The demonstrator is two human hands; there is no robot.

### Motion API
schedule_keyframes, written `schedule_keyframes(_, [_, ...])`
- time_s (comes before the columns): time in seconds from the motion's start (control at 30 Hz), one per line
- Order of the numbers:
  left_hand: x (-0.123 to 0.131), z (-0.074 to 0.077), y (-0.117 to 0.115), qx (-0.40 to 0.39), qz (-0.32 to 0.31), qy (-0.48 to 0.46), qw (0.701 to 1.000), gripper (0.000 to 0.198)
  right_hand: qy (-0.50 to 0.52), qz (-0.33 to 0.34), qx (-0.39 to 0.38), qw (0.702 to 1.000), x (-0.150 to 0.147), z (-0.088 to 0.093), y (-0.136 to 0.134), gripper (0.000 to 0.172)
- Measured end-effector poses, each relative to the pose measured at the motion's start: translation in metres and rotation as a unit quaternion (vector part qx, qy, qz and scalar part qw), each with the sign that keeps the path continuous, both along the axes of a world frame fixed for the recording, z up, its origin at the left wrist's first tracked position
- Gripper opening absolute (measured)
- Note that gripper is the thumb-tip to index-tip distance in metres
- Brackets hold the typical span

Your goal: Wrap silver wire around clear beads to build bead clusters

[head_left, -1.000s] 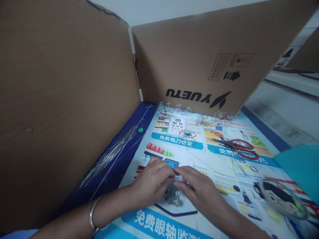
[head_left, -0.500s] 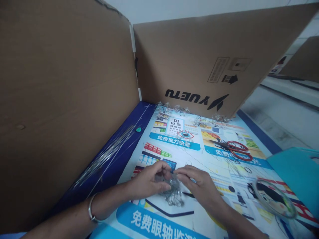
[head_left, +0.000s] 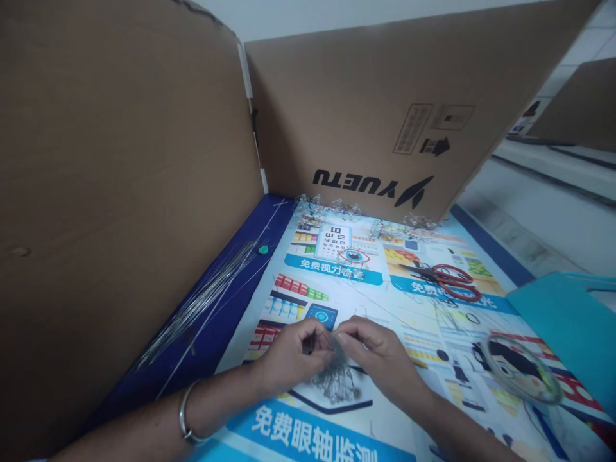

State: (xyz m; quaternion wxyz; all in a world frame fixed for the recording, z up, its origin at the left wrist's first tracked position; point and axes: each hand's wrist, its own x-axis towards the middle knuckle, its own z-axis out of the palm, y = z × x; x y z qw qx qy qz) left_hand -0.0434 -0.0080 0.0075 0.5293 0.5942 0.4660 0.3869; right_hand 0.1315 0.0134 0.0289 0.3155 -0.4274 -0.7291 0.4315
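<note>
Wire cluster (head_left: 337, 385) met by left hand (head_left: 293, 356) and right hand (head_left: 380, 356)

Two cardboard panels, a left panel (head_left: 120, 192) and a back panel (head_left: 385, 83), are cut off by the frame. One printed sheet (head_left: 312, 428) is partly covered by the forearms. One turquoise item (head_left: 563, 321) is cut off at the right. One bundle of wires (head_left: 205, 301) is too overlapped to be counted. Both hands are curled; what is grasped by either cannot be told, the fingertips being blurred. One pair of scissors (head_left: 436, 276) and one round dish (head_left: 559, 385) are seen rightward. The wire cluster is located between the hands, over the sheet, its pieces uncountable. One green lump (head_left: 263, 249) is seen beside the wires.
</note>
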Motion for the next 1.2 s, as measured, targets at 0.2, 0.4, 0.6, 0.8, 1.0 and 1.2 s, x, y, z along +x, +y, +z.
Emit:
schedule_keyframes(0.2, [-0.002, -0.007, -0.002, 0.007, 0.008, 0.009, 1.0, 0.013, -0.002, -0.032, 0.021, 0.999, 0.002, -0.002, -0.001, 0.018])
schedule_keyframes(0.4, [0.0, -0.004, -0.006, 0.038, 0.02, 0.033, 0.999, 0.014, -0.005, -0.037, 0.031, 0.999, 0.003, -0.005, -0.003, 0.018])
schedule_keyframes(0.6, [0.003, 0.001, -0.012, 0.054, 0.049, 0.07, 0.995, 0.017, -0.012, -0.043, 0.036, 0.998, 0.002, -0.004, -0.003, 0.019])
schedule_keyframes(0.8, [0.002, -0.003, -0.012, 0.062, 0.051, 0.089, 0.993, 0.015, -0.018, -0.041, 0.022, 0.999, 0.003, -0.005, -0.003, 0.02])
schedule_keyframes(1.0, [0.003, -0.002, -0.009, 0.068, 0.046, 0.104, 0.991, 0.011, -0.009, -0.035, -0.001, 0.999, 0.002, -0.007, -0.006, 0.02])
schedule_keyframes(1.2, [0.004, -0.004, -0.009, 0.098, 0.04, 0.131, 0.986, 0.009, -0.001, -0.035, -0.034, 0.999, 0.0, -0.009, -0.008, 0.02])
